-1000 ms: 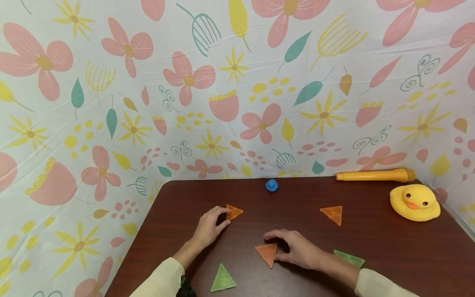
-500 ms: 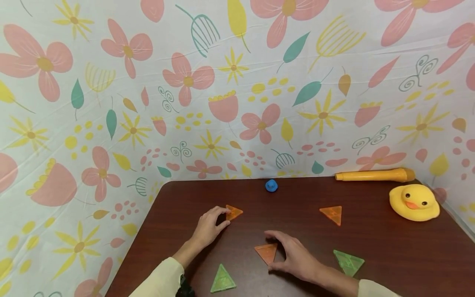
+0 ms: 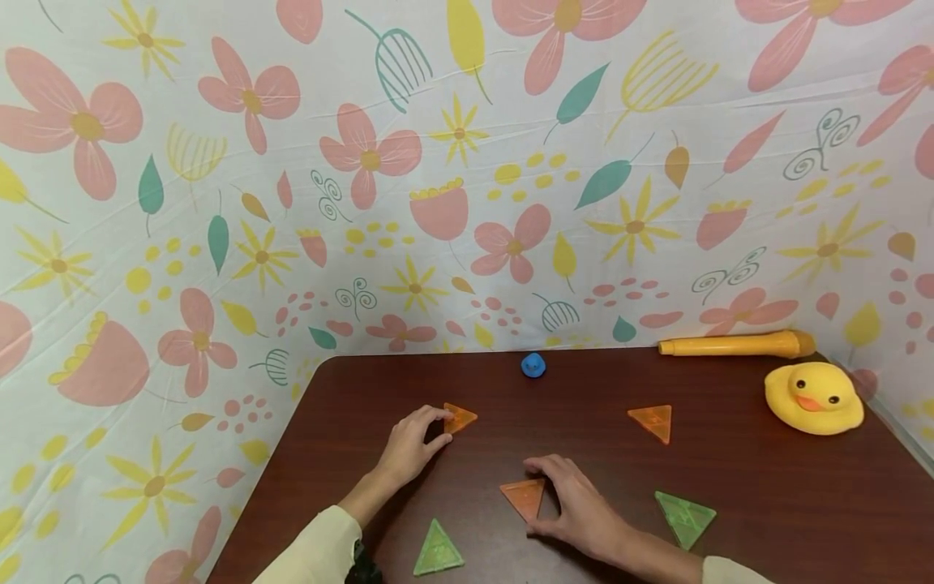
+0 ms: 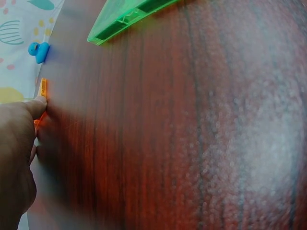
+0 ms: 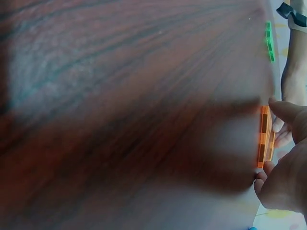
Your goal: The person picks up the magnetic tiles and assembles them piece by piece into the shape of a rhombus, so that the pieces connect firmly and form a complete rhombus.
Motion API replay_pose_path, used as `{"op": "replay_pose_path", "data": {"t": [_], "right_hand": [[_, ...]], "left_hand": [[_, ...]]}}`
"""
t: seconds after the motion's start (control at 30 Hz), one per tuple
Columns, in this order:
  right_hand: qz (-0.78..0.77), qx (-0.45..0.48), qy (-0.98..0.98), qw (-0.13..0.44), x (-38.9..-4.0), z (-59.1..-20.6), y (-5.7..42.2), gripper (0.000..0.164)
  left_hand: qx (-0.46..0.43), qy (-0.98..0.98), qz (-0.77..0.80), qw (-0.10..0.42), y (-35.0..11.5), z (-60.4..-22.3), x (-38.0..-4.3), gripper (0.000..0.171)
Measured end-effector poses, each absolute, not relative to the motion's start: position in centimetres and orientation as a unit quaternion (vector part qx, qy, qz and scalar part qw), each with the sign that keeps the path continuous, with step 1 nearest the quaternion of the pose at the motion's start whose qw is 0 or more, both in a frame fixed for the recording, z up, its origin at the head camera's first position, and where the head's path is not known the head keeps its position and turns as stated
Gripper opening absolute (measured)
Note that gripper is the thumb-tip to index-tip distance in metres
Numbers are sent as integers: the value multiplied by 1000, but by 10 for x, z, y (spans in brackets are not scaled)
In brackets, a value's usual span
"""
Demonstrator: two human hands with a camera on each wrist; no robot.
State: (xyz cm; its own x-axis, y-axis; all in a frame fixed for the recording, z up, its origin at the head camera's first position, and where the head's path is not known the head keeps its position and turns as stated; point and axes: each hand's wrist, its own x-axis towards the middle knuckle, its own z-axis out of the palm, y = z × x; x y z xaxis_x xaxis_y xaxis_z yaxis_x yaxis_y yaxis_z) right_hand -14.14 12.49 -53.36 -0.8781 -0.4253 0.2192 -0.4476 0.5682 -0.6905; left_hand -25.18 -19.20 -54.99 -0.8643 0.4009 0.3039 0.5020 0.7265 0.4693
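My left hand (image 3: 409, 446) rests at the far left of the table, pinching the left edge of an orange triangular magnetic tile (image 3: 463, 418). In the left wrist view a fingertip overlaps that tile (image 4: 43, 86). At mid table my right hand (image 3: 584, 507) arches around the right side of a second orange triangular tile (image 3: 520, 493). Its thumb is at the tile's near corner; the index finger stands a little apart from the far edge. In the right wrist view thumb and fingers span this tile (image 5: 264, 136), which lies flat.
Green triangular tiles lie in front of the left hand (image 3: 438, 551) and right of the right forearm (image 3: 686, 517). Another orange tile (image 3: 655, 422) is farther right. A small blue duck (image 3: 533, 365), yellow toy microphone (image 3: 737, 345) and yellow duck (image 3: 813, 399) line the back of the table.
My right hand's thumb has shifted to the near corner of the tile and its grasp has widened. The right forearm has uncovered the right green tile. The left hand stays still.
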Motion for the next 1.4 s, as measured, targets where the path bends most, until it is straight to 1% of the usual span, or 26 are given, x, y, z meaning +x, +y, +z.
{"op": "replay_pose_path", "data": {"t": [0.4,0.63,0.77,0.9,1.1,1.23,1.4], "right_hand": [[409,245,-879,-22,-143,-533,121,74],[420,262,-869,-16,-145,-531,120,72],[422,276,-863,-23,-145,-532,119,72],[423,290,-858,-32,-145,-533,118,73],[423,305,-853,-29,-145,-533,119,76],[418,300,-857,-23,-144,-533,119,82],[417,278,-865,-29,-140,-530,118,83]], "left_hand": [[-245,-925,-278,88,-192,-548,-252,34],[-247,-923,-279,92,-192,-547,-253,34],[-248,-923,-279,95,-192,-549,-252,34],[-248,-923,-278,95,-193,-551,-252,35],[-251,-921,-281,98,-193,-552,-252,36],[-250,-920,-283,100,-193,-552,-251,36],[-248,-921,-283,98,-194,-552,-252,37]]}}
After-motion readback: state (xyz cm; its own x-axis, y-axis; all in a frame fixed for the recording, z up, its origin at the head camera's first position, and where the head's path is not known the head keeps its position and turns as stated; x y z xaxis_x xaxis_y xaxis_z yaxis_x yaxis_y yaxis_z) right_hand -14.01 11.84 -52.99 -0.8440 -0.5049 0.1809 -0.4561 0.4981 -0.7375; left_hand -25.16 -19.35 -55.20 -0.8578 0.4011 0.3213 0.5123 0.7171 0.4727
